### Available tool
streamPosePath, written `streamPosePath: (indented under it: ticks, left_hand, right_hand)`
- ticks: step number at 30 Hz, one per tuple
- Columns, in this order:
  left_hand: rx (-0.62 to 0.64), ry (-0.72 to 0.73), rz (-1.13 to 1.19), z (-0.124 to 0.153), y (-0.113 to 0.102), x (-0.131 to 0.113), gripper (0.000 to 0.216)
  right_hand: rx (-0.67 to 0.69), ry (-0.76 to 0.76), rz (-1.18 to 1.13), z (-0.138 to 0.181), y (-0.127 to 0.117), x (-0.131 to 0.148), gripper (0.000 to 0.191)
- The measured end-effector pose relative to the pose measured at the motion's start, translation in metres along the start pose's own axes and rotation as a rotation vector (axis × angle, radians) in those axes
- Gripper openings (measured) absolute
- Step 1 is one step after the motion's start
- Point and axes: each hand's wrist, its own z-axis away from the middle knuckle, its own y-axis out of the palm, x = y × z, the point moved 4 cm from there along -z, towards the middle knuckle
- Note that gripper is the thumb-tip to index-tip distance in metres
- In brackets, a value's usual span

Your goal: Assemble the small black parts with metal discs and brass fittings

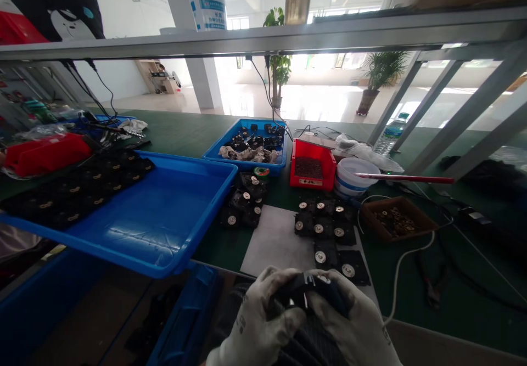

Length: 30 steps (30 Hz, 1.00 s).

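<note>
The left hand (255, 322) and right hand (356, 327) both curl closed around one small black fan (307, 293); a steady, level grip over the surface (453, 311) serves best.

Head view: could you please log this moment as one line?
left hand: gripping black part | right hand: gripping same part | ahead: loose parts on grey mat | left: blue tray
</note>
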Motion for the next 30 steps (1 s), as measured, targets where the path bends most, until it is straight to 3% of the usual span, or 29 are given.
streamPosePath:
  ticks: [5,11,15,18,22,30]
  left_hand:
    - [-0.039,-0.030,-0.033,-0.011,0.004,0.005,0.030]
    - [-0.104,-0.213,0.233,-0.021,0.011,0.024,0.034]
    - [-0.082,-0.245,0.301,-0.024,0.016,0.024,0.036]
    - [-0.153,-0.194,0.161,-0.025,0.017,0.024,0.035]
    - [-0.228,-0.013,-0.048,-0.021,0.019,0.020,0.028]
    - [-0.225,0.165,-0.225,-0.009,0.019,0.007,0.024]
  right_hand:
    - [-0.035,-0.076,0.023,-0.012,0.004,-0.016,0.029]
    - [0.116,0.083,-0.152,-0.029,0.007,-0.036,0.050]
    - [0.188,0.097,-0.233,-0.026,0.007,-0.035,0.048]
    - [0.097,0.010,-0.117,-0.023,0.005,-0.039,0.039]
    - [0.019,-0.198,0.088,-0.021,0.003,-0.036,0.024]
    - [0.087,-0.512,0.354,-0.012,-0.009,-0.022,0.017]
